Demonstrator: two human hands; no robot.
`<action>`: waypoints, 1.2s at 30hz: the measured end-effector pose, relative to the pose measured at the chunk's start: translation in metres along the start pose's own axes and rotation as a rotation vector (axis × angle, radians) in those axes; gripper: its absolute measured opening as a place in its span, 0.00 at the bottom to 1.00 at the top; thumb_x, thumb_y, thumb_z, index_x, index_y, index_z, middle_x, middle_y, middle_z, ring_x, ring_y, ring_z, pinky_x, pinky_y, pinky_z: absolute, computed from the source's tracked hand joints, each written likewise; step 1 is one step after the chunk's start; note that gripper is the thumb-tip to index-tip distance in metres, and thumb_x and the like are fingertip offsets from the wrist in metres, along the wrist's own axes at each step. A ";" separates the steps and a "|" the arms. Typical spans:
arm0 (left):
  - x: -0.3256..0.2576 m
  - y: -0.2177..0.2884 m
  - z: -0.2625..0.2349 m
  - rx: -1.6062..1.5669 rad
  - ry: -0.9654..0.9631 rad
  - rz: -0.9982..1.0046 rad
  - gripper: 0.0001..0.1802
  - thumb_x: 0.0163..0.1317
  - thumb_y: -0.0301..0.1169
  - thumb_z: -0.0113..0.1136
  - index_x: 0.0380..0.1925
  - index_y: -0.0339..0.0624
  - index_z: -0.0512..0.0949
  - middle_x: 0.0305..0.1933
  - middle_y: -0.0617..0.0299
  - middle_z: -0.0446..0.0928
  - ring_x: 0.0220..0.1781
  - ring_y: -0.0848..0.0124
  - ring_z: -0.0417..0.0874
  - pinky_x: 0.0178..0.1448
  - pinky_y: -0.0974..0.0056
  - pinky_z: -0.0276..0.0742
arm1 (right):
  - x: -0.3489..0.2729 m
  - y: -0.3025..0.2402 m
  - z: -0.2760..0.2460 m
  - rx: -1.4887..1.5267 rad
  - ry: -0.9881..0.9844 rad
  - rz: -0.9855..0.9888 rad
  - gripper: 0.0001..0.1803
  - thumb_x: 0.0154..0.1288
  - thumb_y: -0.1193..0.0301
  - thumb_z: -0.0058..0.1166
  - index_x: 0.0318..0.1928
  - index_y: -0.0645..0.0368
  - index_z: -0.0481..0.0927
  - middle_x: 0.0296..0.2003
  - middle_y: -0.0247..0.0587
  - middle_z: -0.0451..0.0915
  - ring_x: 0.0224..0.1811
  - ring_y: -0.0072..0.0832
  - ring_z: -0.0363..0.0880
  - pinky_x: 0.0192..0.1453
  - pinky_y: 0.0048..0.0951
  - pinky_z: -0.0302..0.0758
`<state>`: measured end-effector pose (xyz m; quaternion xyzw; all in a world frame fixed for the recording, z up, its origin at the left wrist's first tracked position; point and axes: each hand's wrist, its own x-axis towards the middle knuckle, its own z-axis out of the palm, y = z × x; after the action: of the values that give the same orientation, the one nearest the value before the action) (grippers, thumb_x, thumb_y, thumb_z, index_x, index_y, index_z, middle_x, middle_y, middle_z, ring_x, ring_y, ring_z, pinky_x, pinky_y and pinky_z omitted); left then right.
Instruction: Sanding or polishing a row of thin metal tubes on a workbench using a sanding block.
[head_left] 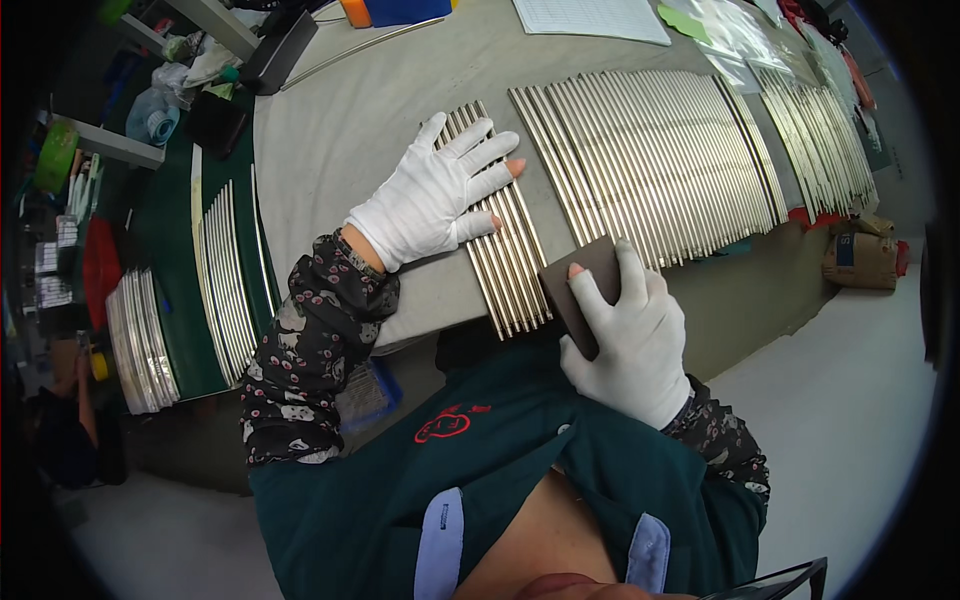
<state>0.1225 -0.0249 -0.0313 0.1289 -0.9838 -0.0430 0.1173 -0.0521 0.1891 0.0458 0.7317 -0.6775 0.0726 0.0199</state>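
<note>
My left hand (pixel 430 195), in a white glove with some fingertips bare, lies spread on a small row of shiny metal rods (pixel 505 270). These rods lie side by side, their near ends at the table's front edge. In my right hand (pixel 635 340), also gloved in white, is a dark grey-brown sanding block (pixel 585 290), gripped between thumb and fingers. One edge of the block is beside the near ends of the small row; whether it touches them I cannot tell. To the right lies a wide row of similar rods (pixel 650 160), apart from the small row.
More rods (pixel 820 150) lie at the far right near clear plastic bags (pixel 735 35). A paper sheet (pixel 592 18) is at the back. On a green surface at left are further rods (pixel 228 290) and a bundle (pixel 142 340). A brown sack (pixel 860 258) stands at right.
</note>
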 end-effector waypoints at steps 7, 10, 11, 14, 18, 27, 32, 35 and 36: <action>-0.002 0.000 -0.001 -0.020 -0.007 -0.011 0.37 0.69 0.63 0.34 0.71 0.57 0.61 0.75 0.54 0.59 0.76 0.49 0.57 0.75 0.34 0.44 | 0.027 -0.003 0.005 -0.043 -0.039 -0.026 0.34 0.45 0.61 0.66 0.56 0.56 0.77 0.56 0.71 0.70 0.40 0.42 0.78 0.33 0.33 0.78; -0.002 0.002 0.000 -0.042 -0.003 -0.013 0.37 0.70 0.63 0.33 0.71 0.56 0.61 0.75 0.54 0.59 0.76 0.48 0.57 0.75 0.34 0.43 | -0.004 -0.001 -0.003 -0.067 -0.071 -0.075 0.34 0.45 0.60 0.66 0.56 0.56 0.77 0.57 0.72 0.69 0.42 0.44 0.79 0.33 0.34 0.78; -0.001 0.002 0.000 -0.055 -0.018 -0.014 0.37 0.70 0.63 0.33 0.71 0.56 0.61 0.75 0.54 0.59 0.76 0.48 0.57 0.75 0.34 0.43 | 0.002 0.003 -0.001 -0.080 -0.059 -0.081 0.34 0.45 0.60 0.66 0.56 0.56 0.77 0.57 0.72 0.69 0.42 0.44 0.79 0.33 0.34 0.78; 0.000 0.002 0.000 -0.048 0.000 0.002 0.37 0.69 0.63 0.33 0.71 0.56 0.62 0.75 0.53 0.60 0.76 0.49 0.57 0.75 0.34 0.43 | 0.037 -0.002 0.012 -0.083 0.051 -0.034 0.33 0.46 0.60 0.63 0.56 0.57 0.78 0.56 0.72 0.70 0.39 0.42 0.78 0.33 0.35 0.77; -0.004 0.006 -0.001 -0.054 -0.022 -0.014 0.37 0.68 0.61 0.38 0.69 0.52 0.65 0.74 0.54 0.60 0.76 0.49 0.56 0.75 0.34 0.42 | 0.017 -0.003 0.008 -0.038 -0.030 -0.055 0.33 0.44 0.60 0.64 0.55 0.56 0.78 0.57 0.73 0.69 0.38 0.44 0.78 0.33 0.36 0.77; -0.008 0.003 -0.001 -0.087 -0.064 -0.039 0.35 0.68 0.57 0.43 0.69 0.50 0.65 0.75 0.53 0.59 0.77 0.50 0.56 0.76 0.35 0.42 | -0.017 0.011 -0.012 0.028 -0.014 -0.103 0.37 0.35 0.62 0.67 0.54 0.50 0.78 0.59 0.65 0.68 0.43 0.44 0.75 0.39 0.39 0.75; -0.009 0.002 -0.004 0.008 -0.005 0.000 0.37 0.69 0.61 0.39 0.70 0.52 0.63 0.75 0.54 0.59 0.77 0.51 0.55 0.75 0.35 0.44 | -0.019 0.009 -0.011 0.028 0.066 -0.045 0.38 0.34 0.65 0.68 0.55 0.50 0.77 0.60 0.62 0.67 0.46 0.46 0.73 0.44 0.39 0.73; -0.007 -0.001 -0.004 -0.006 0.005 -0.017 0.36 0.69 0.61 0.39 0.70 0.53 0.63 0.75 0.54 0.59 0.77 0.50 0.56 0.75 0.35 0.45 | -0.016 0.010 -0.008 0.026 0.036 -0.065 0.38 0.34 0.64 0.67 0.55 0.51 0.77 0.60 0.62 0.67 0.46 0.46 0.74 0.44 0.38 0.73; -0.007 0.000 -0.003 -0.007 -0.002 -0.018 0.36 0.69 0.61 0.39 0.70 0.53 0.63 0.75 0.54 0.59 0.77 0.50 0.55 0.75 0.35 0.45 | -0.017 0.009 -0.007 0.025 0.012 -0.073 0.38 0.34 0.64 0.67 0.54 0.51 0.78 0.60 0.62 0.67 0.45 0.46 0.74 0.44 0.38 0.74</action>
<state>0.1303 -0.0235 -0.0300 0.1374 -0.9825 -0.0475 0.1162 -0.0625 0.2058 0.0497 0.7556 -0.6493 0.0848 0.0175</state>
